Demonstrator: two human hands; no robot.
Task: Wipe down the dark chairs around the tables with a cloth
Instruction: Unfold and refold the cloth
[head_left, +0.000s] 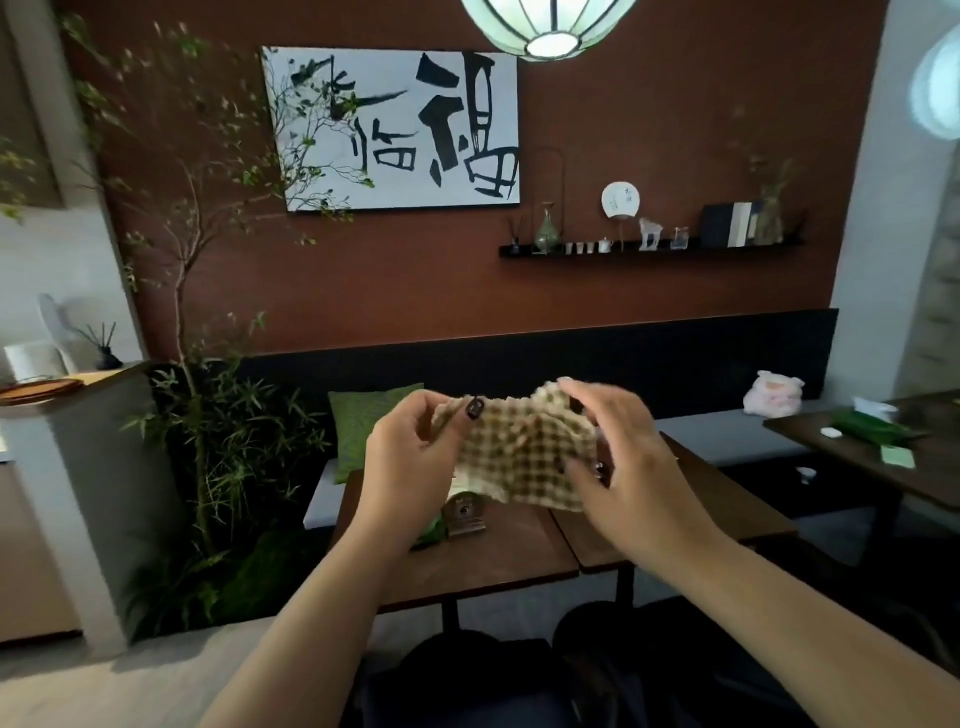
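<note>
Dark chairs sit nearest, unwiped. Above them, left hand and right hand both pinch the checked cloth in mid-air over the tables — seemingly folding it; next, lower it onto a chair back.

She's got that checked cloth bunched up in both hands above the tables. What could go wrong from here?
The left hand and right hand both grip the checked cloth, held in the air, crumpled. Two likely risks:

1. A loose edge hangs just above the small stand on the wooden table; lowering the cloth could catch it and knock it over.

2. The dark chairs sit low, at the edge of view, so she might miss parts when wiping.
</note>
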